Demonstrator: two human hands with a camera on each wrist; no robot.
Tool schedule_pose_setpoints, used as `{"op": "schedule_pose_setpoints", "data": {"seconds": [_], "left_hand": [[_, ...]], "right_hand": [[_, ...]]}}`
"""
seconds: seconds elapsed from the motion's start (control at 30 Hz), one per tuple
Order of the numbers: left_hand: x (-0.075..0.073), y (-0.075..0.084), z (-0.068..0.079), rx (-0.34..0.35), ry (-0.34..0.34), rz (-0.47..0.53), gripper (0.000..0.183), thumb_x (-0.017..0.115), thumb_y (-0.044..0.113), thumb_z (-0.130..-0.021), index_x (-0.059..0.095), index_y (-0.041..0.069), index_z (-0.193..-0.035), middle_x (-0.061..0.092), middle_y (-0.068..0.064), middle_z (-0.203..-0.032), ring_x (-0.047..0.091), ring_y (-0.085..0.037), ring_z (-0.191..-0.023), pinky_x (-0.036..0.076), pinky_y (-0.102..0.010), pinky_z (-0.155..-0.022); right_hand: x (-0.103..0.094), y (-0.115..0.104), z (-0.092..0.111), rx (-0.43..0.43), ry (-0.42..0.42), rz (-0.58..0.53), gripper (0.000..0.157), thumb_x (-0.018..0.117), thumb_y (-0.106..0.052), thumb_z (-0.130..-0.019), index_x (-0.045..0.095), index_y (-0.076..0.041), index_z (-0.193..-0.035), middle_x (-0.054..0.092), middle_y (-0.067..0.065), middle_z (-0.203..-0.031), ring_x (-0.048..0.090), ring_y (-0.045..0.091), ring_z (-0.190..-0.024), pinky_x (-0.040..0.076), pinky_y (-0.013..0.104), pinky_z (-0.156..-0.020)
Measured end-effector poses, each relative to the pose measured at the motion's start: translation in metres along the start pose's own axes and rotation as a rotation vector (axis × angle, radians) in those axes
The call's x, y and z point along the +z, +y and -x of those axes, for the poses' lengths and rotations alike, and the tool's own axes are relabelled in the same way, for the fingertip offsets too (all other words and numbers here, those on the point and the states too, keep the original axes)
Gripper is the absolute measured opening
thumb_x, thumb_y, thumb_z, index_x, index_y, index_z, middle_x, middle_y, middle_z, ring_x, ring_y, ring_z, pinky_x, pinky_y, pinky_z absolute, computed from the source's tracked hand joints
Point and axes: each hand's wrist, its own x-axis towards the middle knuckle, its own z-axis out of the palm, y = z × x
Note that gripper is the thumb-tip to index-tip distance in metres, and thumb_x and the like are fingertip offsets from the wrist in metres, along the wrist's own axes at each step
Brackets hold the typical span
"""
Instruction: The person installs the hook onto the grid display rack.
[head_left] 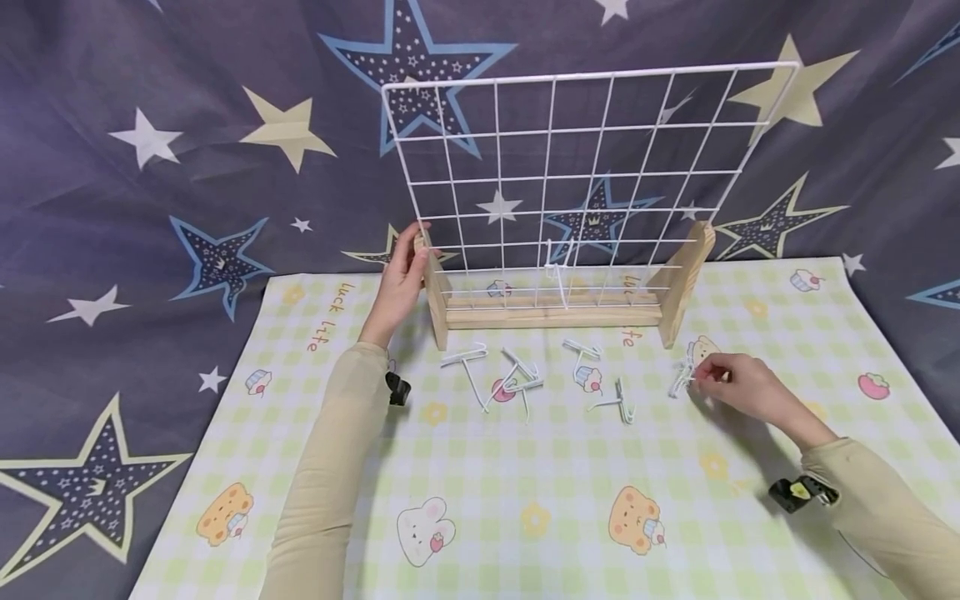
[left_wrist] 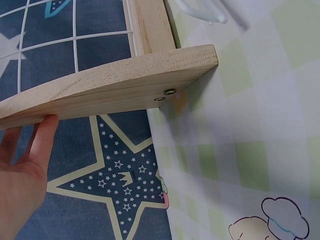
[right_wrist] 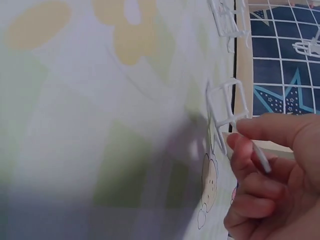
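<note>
The white wire hook (head_left: 681,379) is at the fingertips of your right hand (head_left: 741,388), which pinches its stem. Step in hand, as judged: hook pickup with the frame braced; your left hand (head_left: 401,277) grips the left upright (head_left: 436,304). The next move likely calls for a lift forward and leftward from your right hand, toward the wire grid (head_left: 547,177). Loose hooks (head_left: 621,402) left of that hand may obstruct.

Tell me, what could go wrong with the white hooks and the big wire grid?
The right hand pinches a thin white hook, so it might slip and drop. The left hand holds the wooden side; if it let go, the tall wire grid might wobble. Two loose hooks seem to overlap on the tablecloth, so lifting one might drag the other.
</note>
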Motion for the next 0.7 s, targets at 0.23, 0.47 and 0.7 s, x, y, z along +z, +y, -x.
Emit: {"op": "schedule_pose_setpoints", "data": {"seconds": [0.23, 0.47, 0.7], "left_hand": [[0.0001, 0.0024, 0.0009, -0.014, -0.007, -0.020, 0.044, 0.037, 0.012, -0.106, 0.028, 0.001, -0.147, 0.048, -0.037, -0.124, 0.053, -0.040, -0.113, 0.049, -0.059, -0.089], [0.0003, 0.0001, 0.0011, 0.002, -0.005, 0.001, 0.043, 0.038, 0.011, -0.105, 0.029, 0.000, -0.146, 0.047, -0.040, -0.122, 0.053, -0.042, -0.112, 0.046, -0.063, -0.089], [0.0002, 0.0002, 0.0000, 0.004, -0.004, -0.003, 0.043, 0.037, 0.011, -0.105, 0.029, 0.000, -0.146, 0.048, -0.039, -0.122, 0.054, -0.039, -0.111, 0.047, -0.061, -0.089]], "right_hand": [[-0.0036, -0.0018, 0.0001, 0.058, 0.056, -0.036, 0.005, 0.068, -0.009, -0.088, 0.068, -0.004, -0.087, 0.065, 0.006, -0.083, 0.049, 0.011, -0.064, 0.041, 0.026, -0.056], [-0.0002, -0.0033, 0.0003, 0.014, 0.069, -0.114, 0.004, 0.067, -0.005, -0.088, 0.068, -0.002, -0.091, 0.063, 0.001, -0.078, 0.053, 0.008, -0.066, 0.044, 0.021, -0.059], [0.0045, -0.0048, -0.0005, -0.067, 0.084, -0.157, 0.006, 0.068, -0.002, -0.086, 0.068, 0.000, -0.092, 0.064, 0.001, -0.078, 0.054, 0.006, -0.067, 0.045, 0.017, -0.060]]}}
